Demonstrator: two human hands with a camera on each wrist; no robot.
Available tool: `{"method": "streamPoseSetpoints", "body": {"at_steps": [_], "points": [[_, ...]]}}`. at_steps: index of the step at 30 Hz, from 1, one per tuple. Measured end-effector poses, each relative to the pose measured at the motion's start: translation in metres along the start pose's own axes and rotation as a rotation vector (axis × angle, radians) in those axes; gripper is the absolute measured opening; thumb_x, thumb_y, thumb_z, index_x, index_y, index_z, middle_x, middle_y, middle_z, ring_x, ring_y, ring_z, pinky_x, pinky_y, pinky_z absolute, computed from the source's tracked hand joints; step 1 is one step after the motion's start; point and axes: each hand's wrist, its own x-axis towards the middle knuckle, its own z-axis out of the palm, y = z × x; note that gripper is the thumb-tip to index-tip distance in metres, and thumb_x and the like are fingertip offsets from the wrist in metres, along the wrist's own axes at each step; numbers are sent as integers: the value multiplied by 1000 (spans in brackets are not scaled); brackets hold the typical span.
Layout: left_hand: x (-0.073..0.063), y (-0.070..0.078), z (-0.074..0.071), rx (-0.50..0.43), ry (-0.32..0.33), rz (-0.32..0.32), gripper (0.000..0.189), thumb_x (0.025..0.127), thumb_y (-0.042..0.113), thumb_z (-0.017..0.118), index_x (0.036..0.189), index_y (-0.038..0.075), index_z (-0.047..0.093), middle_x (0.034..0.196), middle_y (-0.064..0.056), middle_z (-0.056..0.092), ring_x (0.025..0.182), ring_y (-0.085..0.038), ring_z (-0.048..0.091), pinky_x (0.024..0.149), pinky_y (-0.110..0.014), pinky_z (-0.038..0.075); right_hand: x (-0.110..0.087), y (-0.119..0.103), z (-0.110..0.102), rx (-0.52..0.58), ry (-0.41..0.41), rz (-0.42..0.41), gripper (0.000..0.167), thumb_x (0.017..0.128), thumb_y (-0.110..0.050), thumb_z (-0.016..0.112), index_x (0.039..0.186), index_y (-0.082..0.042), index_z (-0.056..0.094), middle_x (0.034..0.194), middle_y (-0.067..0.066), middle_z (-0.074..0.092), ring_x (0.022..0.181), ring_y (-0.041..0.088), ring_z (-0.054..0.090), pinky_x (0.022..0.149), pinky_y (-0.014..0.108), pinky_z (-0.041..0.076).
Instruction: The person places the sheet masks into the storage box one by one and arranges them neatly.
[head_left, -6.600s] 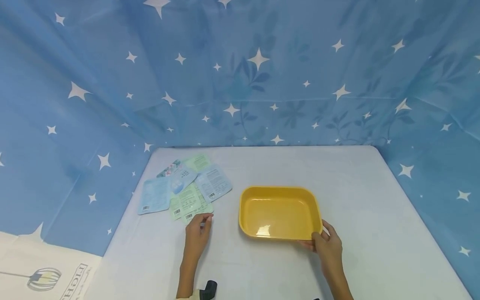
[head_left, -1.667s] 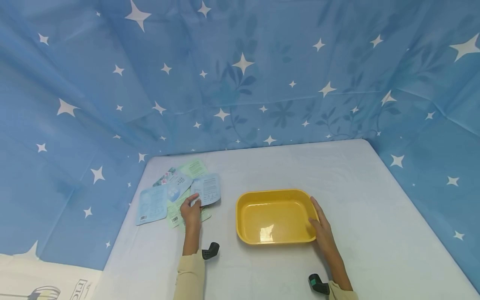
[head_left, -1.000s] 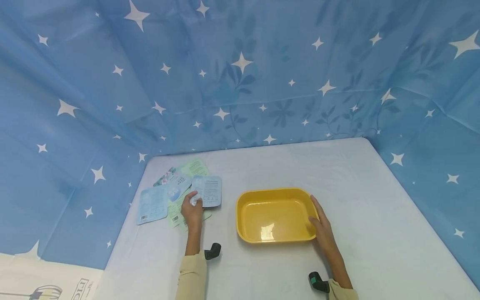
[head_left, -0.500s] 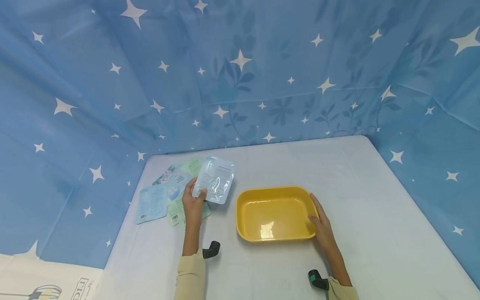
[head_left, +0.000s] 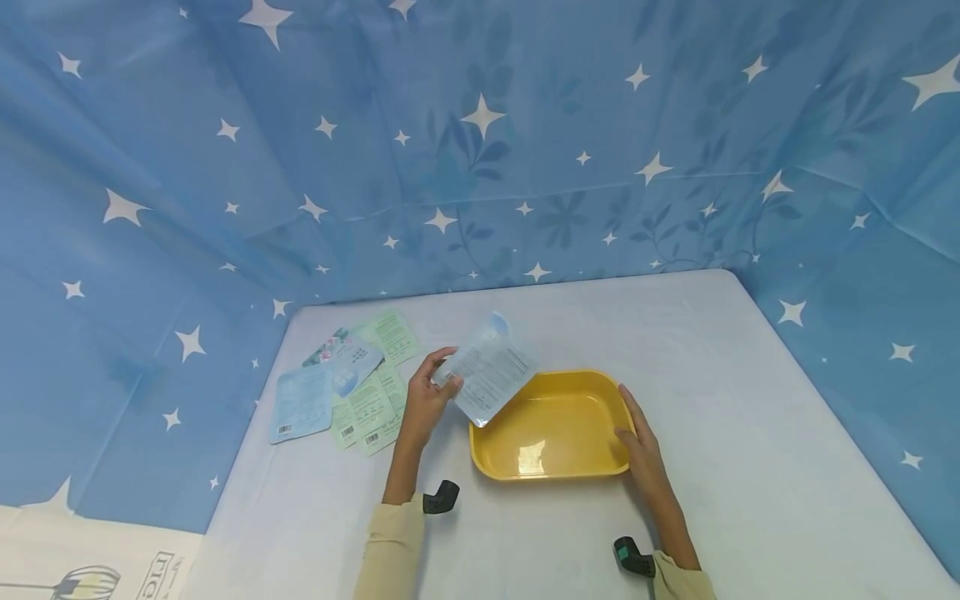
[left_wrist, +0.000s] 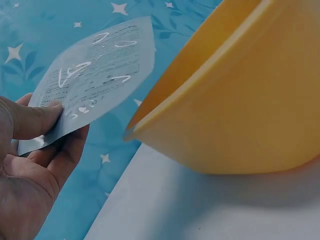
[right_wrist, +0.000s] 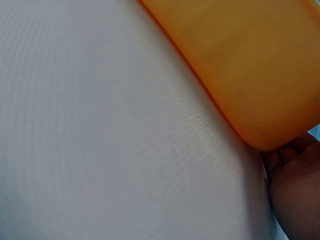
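My left hand (head_left: 425, 402) pinches a light blue, shiny sheet mask packet (head_left: 491, 371) by its lower left corner. In the left wrist view the thumb presses on the printed face of the packet (left_wrist: 100, 75), with fingers beneath. The packet is tilted in the air and overlaps the left back corner of the yellow plastic tray (head_left: 555, 446) in the head view. At the tray's right end my right hand (head_left: 641, 442) grips the rim, thumb over the inside and fingers outside. The right wrist view shows those fingers (right_wrist: 285, 155) against the tray's outer wall.
Several more packets lie fanned out at the table's left: a blue packet (head_left: 302, 402), green packets (head_left: 367, 407) and a flowered packet (head_left: 327, 344). A white cloth covers the table (head_left: 675, 342). Behind it hangs a blue star-patterned curtain (head_left: 375, 183).
My left hand has picked the blue packet off the pile, raised it and carried it right to the tray's edge. The right hand stays at the tray's right end.
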Motion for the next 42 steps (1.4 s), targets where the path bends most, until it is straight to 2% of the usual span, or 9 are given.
{"method": "streamPoseSetpoints", "body": {"at_steps": [6,8,13,18,22,25,27,32,42], "points": [[3,0,9,40,-62,30,45,91,3,66,134,2,52,124,-24,58,92,-15,60,69,-19,52,7,25,-1,-15,5,18,63,100,-2,37,157,-20,18,165,7,16,152,29,10,117,15,14],[4,-1,12,91,-74,52,45,91,2,66,133,2,53,126,-23,58,78,-11,58,60,-17,49,7,26,-1,-15,5,21,63,100,-3,37,157,-21,18,165,6,15,152,27,10,118,18,13],[4,-4,20,229,-112,90,42,90,6,68,130,12,58,127,-14,62,66,-7,50,49,-18,38,8,24,-1,-17,7,11,63,99,1,37,157,-15,18,164,12,16,152,27,9,105,2,15],[3,-5,25,308,-176,138,41,90,3,66,127,19,60,129,-8,64,96,-17,61,73,-25,51,7,25,-1,-15,5,14,62,100,-2,39,157,-15,19,164,11,16,152,27,10,109,6,15],[3,-4,28,351,-206,163,38,90,4,66,125,20,60,127,-5,65,99,-19,63,77,-29,54,6,24,-1,-7,5,18,63,100,-4,39,157,-21,20,165,6,16,152,26,9,123,32,11],[3,-3,29,390,-219,170,37,90,4,66,123,20,61,126,-3,66,99,-16,62,78,-30,53,7,24,-1,9,6,11,63,99,-4,39,157,-20,20,164,7,16,152,27,8,123,48,8],[3,-2,31,421,-231,170,36,90,4,66,122,20,62,125,-2,67,105,-16,62,88,-33,53,6,19,-1,13,4,12,64,98,-3,39,157,-19,20,164,8,16,152,29,7,121,54,7],[4,2,35,493,-280,182,33,91,0,63,120,16,63,123,-3,67,123,-19,59,108,-40,44,8,18,-1,11,3,32,65,98,0,38,157,-18,19,165,7,15,152,30,8,120,56,9],[3,3,41,507,-397,147,34,93,1,59,124,15,60,131,-3,63,130,-21,54,110,-42,41,7,20,-1,-1,2,24,64,99,-4,39,157,-21,19,165,6,16,152,29,8,121,55,9]]}}
